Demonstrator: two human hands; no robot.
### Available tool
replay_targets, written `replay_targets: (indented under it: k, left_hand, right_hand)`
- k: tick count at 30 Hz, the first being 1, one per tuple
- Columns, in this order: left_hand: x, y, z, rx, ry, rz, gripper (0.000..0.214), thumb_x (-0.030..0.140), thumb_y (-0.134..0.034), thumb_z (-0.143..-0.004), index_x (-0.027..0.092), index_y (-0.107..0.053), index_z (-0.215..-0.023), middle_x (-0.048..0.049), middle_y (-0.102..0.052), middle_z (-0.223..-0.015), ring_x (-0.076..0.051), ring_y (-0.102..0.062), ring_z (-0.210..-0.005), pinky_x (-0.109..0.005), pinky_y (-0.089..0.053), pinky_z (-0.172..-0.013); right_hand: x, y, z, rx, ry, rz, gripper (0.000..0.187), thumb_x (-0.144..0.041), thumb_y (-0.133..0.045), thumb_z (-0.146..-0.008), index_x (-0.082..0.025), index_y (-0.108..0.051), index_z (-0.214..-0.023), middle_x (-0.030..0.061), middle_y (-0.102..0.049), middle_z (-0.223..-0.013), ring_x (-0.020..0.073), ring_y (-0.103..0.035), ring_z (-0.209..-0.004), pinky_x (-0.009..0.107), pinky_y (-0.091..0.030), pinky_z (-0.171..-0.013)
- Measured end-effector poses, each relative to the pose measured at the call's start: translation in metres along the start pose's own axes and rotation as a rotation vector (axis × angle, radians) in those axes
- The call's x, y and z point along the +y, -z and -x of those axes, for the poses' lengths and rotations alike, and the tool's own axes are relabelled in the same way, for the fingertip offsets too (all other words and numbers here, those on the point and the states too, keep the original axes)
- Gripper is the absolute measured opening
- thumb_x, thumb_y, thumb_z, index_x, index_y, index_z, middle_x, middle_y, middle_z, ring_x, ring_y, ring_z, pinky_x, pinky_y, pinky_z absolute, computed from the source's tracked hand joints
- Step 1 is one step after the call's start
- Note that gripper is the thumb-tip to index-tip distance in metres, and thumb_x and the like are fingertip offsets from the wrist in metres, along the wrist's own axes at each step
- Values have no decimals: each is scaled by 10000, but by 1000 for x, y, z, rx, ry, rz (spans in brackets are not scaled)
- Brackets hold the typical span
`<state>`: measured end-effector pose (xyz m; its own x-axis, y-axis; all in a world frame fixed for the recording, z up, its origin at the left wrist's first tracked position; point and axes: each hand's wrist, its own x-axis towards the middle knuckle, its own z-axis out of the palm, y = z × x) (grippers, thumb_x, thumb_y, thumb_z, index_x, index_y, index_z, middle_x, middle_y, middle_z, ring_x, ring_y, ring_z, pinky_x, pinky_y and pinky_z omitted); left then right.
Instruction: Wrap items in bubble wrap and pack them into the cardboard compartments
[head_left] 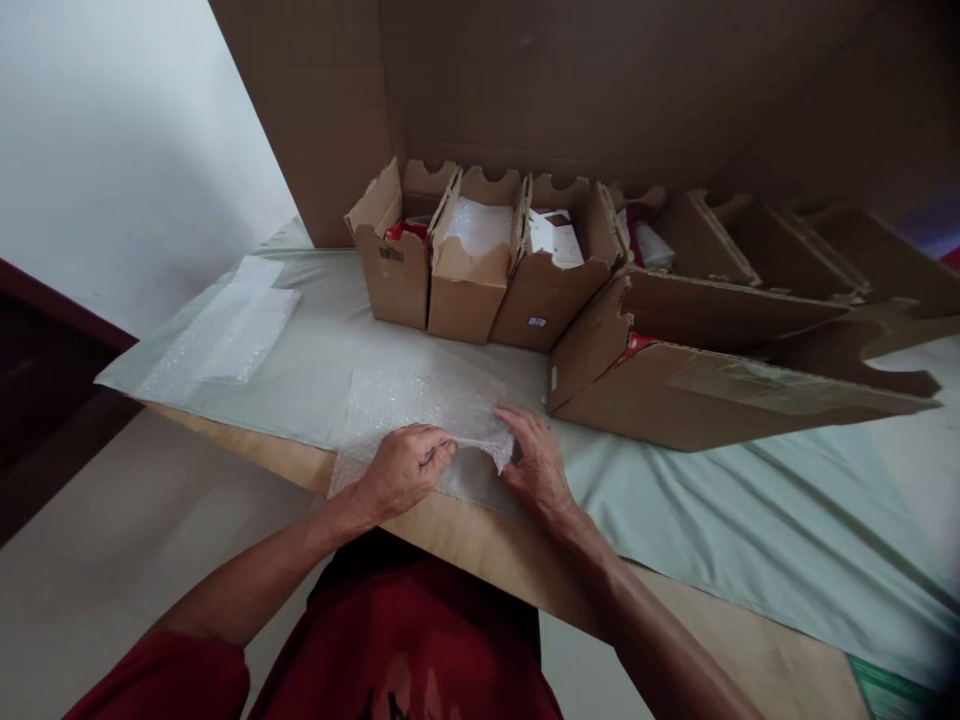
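Observation:
A clear sheet of bubble wrap [397, 400] lies at the near edge of the table, its right part raised between my two hands. My left hand [409, 465] is closed, pinching the near edge of the sheet. My right hand [536, 455] grips the right end, with its fingers along that side and part of the grip hidden. The edge sags in a curve between the hands. More bubble wrap [251, 325] lies flat at the table's left end, away from both hands.
Upright cardboard bins stand at the back, one with bubble wrap [480, 225], another with a white box [555, 238]. A long cardboard bin [720, 390] lies right of my hands. Tall cardboard panels [585, 90] rise behind. A pale green cloth [322, 310] covers the wooden table [465, 540].

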<state>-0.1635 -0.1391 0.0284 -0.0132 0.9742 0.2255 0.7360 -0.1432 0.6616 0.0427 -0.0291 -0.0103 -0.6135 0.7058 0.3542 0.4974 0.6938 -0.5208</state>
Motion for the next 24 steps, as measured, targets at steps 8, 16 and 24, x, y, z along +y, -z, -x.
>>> replay_targets:
  k: [8, 16, 24]
  left_hand:
    - [1, 4, 3, -71, -47, -8, 297, 239, -466, -993, 191, -721, -847, -47, -720, -794, -191, -654, -778, -330, -499, -750]
    - [-11, 10, 11, -58, -109, -74, 304, 233, -472, -1005, 193, -707, -816, -48, -725, -787, -194, -649, -765, -343, -489, -749]
    - [-6, 4, 9, -37, -100, -57, 291, 212, -479, -1000, 188, -678, -789, -37, -713, -759, -182, -644, -739, -330, -481, -730]
  right_hand:
    - [-15, 14, 7, 36, 141, 52, 292, -161, -568, -872, -243, -749, -1086, 104, -693, -1320, 295, -610, -1199, 441, -454, -938]
    - [-2, 24, 8, 16, 52, -160, 238, -241, -530, -986, -254, -765, -1020, 65, -788, -1011, 242, -719, -972, 415, -514, -879]
    - [-14, 21, 15, 44, 109, -193, 384, -269, -618, -938, -245, -651, -1320, 123, -694, -1310, 279, -651, -1203, 483, -520, -1016]
